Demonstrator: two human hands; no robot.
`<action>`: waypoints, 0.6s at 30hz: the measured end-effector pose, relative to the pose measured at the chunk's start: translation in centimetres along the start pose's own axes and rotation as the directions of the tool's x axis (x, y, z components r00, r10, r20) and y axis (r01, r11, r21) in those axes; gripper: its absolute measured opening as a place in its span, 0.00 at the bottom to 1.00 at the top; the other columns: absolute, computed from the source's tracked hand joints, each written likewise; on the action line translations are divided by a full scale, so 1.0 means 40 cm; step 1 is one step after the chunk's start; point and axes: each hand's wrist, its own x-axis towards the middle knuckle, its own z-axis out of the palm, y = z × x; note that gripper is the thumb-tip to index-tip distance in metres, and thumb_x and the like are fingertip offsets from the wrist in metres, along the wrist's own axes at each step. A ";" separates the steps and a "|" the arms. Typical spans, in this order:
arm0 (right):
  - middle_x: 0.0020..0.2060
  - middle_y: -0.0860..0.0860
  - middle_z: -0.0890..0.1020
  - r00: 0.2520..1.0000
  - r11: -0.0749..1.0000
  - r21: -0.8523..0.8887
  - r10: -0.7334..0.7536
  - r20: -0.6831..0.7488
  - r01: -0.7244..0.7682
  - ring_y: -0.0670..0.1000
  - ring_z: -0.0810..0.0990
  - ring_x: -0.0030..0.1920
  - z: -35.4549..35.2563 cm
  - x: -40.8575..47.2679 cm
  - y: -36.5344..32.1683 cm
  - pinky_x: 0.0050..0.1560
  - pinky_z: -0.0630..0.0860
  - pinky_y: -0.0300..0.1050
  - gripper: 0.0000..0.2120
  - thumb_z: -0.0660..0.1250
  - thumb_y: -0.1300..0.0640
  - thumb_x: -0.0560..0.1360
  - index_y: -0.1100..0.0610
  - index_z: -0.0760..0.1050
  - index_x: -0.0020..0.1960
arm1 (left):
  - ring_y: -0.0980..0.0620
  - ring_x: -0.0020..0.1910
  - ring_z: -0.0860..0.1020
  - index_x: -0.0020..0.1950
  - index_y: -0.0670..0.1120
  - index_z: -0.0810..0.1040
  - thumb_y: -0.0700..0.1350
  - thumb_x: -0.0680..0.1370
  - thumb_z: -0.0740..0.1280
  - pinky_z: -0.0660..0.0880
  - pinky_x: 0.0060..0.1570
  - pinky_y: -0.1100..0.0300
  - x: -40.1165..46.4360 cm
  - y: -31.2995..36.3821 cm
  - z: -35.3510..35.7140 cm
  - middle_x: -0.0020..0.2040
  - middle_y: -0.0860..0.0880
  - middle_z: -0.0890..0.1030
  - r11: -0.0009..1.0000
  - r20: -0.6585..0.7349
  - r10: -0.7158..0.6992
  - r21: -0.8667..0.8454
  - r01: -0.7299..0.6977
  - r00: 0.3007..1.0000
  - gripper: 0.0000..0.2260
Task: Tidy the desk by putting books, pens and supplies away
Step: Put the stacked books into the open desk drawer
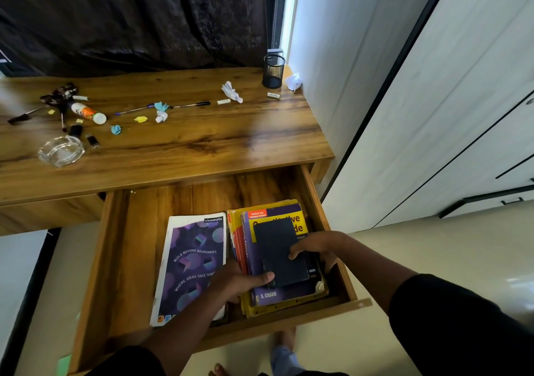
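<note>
Low in the frame, both hands are down in the open drawer (121,260): the left hand (241,281) pinches the near edge of a small dark notebook (278,253), and the right hand (318,247) curls over its far side, so each grip is closed on it. It lies atop the yellow-and-purple book stack (274,297), beside the purple notebook (193,260). Left crooked, it might slide off or jam the drawer. Further up, pens (192,105) and scraps still litter the surface (202,138).
</note>
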 end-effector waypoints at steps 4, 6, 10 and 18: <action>0.72 0.56 0.70 0.972 0.947 -0.316 -0.121 -0.202 0.052 0.61 0.71 0.71 0.002 -0.023 -0.052 0.65 0.76 0.58 0.42 0.79 0.50 0.70 0.54 0.61 0.77 | 0.52 0.43 0.84 0.52 0.52 0.77 0.76 0.59 0.75 0.85 0.42 0.52 -0.006 0.012 0.000 0.47 0.51 0.84 0.991 -0.030 0.052 0.126 -0.048 0.998 0.35; 0.74 0.56 0.69 0.871 0.833 -0.542 -0.344 -0.350 0.111 0.61 0.72 0.71 0.014 -0.025 -0.090 0.65 0.76 0.58 0.48 0.78 0.42 0.69 0.55 0.56 0.79 | 0.53 0.39 0.84 0.49 0.50 0.79 0.77 0.61 0.72 0.84 0.43 0.54 -0.004 0.013 0.004 0.42 0.50 0.85 0.979 -0.065 0.083 0.190 -0.069 0.994 0.34; 0.80 0.57 0.60 0.725 0.637 -0.718 -0.631 -0.276 0.280 0.65 0.60 0.78 0.024 -0.005 -0.181 0.72 0.66 0.69 0.48 0.71 0.31 0.70 0.49 0.53 0.80 | 0.56 0.42 0.82 0.53 0.50 0.78 0.75 0.66 0.72 0.80 0.43 0.59 -0.008 0.024 0.009 0.46 0.51 0.84 0.963 -0.113 0.137 0.249 -0.105 0.984 0.31; 0.81 0.54 0.58 0.820 0.428 -0.863 -0.571 -0.029 0.267 0.62 0.56 0.80 0.005 0.064 -0.300 0.77 0.58 0.63 0.48 0.66 0.28 0.72 0.49 0.54 0.82 | 0.50 0.69 0.74 0.77 0.51 0.66 0.65 0.74 0.72 0.71 0.62 0.61 0.011 0.038 -0.014 0.72 0.50 0.74 0.929 -0.165 0.332 0.228 -0.291 0.929 0.37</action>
